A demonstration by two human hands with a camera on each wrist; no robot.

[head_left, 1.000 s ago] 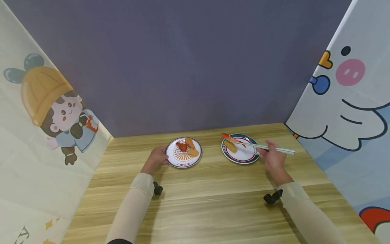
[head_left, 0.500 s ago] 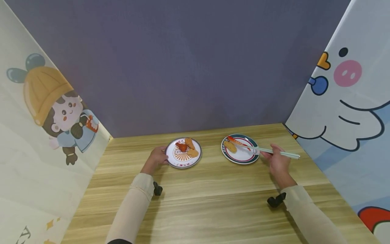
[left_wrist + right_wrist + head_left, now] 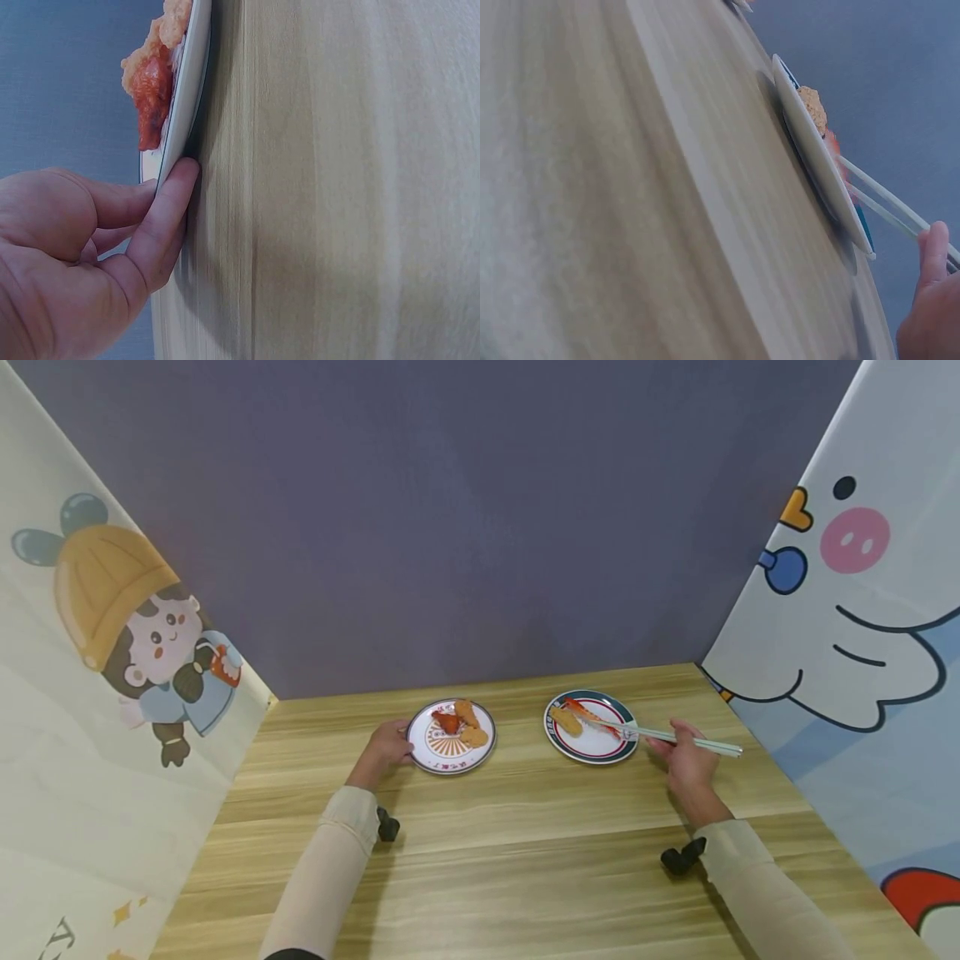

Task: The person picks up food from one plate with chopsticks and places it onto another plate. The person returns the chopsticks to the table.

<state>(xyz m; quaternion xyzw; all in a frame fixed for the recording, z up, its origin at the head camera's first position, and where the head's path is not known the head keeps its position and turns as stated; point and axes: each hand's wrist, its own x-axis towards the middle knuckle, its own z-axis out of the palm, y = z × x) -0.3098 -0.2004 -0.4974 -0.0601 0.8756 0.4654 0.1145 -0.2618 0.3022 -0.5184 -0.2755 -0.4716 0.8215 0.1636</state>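
Observation:
In the head view my left hand (image 3: 388, 743) pinches the left edge of a white plate (image 3: 450, 765). The left wrist view shows the thumb above the rim and fingers beneath it. A red-brown glazed chicken piece (image 3: 447, 722) and two golden fried pieces (image 3: 474, 737) lie on that plate. My right hand (image 3: 688, 764) grips pale green chopsticks (image 3: 712, 746). Their tips are at a red-tailed shrimp (image 3: 581, 710) on a green-rimmed plate (image 3: 588, 755). Beside the shrimp lies a yellow fried piece (image 3: 566, 721). In the right wrist view the chopsticks (image 3: 885, 196) stand slightly apart near their tips.
Both plates sit toward the back of a wood-grain table (image 3: 510, 843). A dark grey wall panel (image 3: 480, 527) rises behind it. Cartoon-printed panels (image 3: 847, 635) stand at left and right.
The shrimp has come down and right onto the green-rimmed plate, its tail no longer past the rim. My right hand has shifted right with the chopsticks. My left hand and its plate stay put.

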